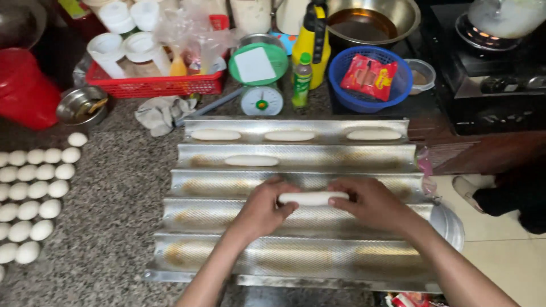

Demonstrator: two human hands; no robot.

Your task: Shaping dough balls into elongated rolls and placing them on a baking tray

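Metal tray [296, 258], four dough rolls, fifth held

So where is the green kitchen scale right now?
The green kitchen scale stands behind the metal tray, between the red basket and a green bottle.

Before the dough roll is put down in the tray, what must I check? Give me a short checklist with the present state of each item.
1. Both hands hold the dough roll: ok, left hand and right hand grip its two ends.
2. Roll lies along the channels of the baguette tray: ok.
3. Free channel space under the roll: ok, bare metal there.
4. Four shaped pieces, such as this one, lie apart from each other in the far channels: ok.
5. Roll surface smooth, without tears: cannot tell, fingers cover part.
6. More dough balls ready on the left: ok.
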